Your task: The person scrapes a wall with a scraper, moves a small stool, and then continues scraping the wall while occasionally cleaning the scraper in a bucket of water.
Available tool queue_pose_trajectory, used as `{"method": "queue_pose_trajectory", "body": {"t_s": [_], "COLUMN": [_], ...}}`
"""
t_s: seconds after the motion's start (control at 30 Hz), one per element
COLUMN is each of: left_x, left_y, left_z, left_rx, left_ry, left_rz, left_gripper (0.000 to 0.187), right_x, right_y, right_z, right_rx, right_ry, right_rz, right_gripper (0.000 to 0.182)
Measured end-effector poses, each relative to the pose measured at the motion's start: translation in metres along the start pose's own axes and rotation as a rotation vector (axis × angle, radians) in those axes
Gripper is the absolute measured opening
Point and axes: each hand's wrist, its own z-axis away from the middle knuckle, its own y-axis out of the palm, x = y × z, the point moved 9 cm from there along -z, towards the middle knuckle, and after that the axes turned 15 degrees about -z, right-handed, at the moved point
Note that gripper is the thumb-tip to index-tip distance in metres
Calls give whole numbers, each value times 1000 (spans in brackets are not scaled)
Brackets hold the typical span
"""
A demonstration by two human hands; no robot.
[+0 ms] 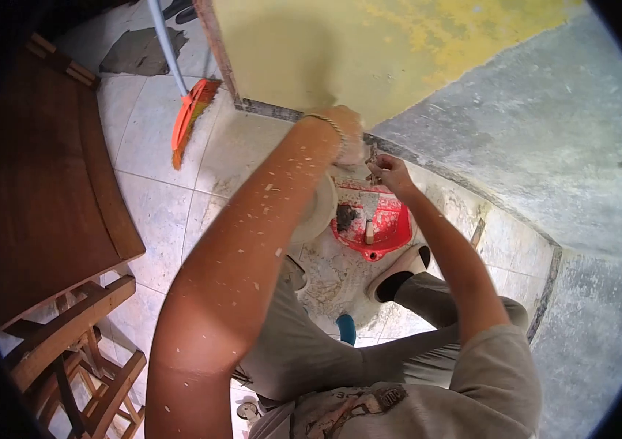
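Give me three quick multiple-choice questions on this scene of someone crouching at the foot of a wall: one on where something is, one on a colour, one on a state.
1. Where does the broom stand?
A. On the floor tiles near the wall's corner
B. On the wooden table
C. In the dustpan

2. What colour is the dustpan?
A. Blue
B. Red
C. White

3. How is the wall near the hands?
A. Freshly tiled
C. Covered with paper
B. Yellow paint partly scraped off to bare grey

Answers: 1 A, its orange bristles rest on the tiles left of the corner. 2 B, the pan under the right hand is red, flecked with debris. 3 B, grey plaster shows beside the yellow, where the left hand presses.
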Motion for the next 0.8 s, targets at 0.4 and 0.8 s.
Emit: {"method": "queue_pose_trajectory", "body": {"t_s": [0.4, 0.8], "left_x": [-89, -88], "left_y": [-25, -15], "left_z": [-17, -10], "left_rx": [-248, -285], "left_ry": [340, 173], "left_rz": [956, 1194], "left_gripper": [37, 32], "right_x": [199, 187], "right_y": [-3, 6], "right_z": [183, 187], "right_rx": [-100, -160], "right_ry": [-291, -109], "right_rz": [-4, -260], "right_gripper": [10, 10]}}
